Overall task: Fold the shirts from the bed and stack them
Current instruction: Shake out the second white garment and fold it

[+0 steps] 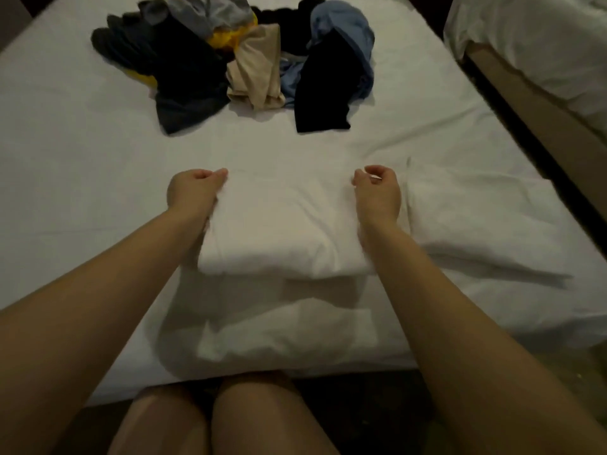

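Left hand [193, 192] is curled and pinching the far left edge of the white shirt [282, 231], which lies near the front of the bed [65, 159], its near half already doubled into a thick fold. Beyond it, mid-bed, the heap of shirts [236, 60] sits untouched: dark, beige, blue and yellow. Right hand [377, 192] is curled on the shirt's far right edge. I can make out no finished stack, so it's early days. A second bed [542, 44] stands far right.

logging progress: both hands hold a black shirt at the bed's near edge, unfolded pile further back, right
Head view shows the shirt is white, not black. Left hand and right hand do hold it at the near edge of the bed, unfolded pile further back.
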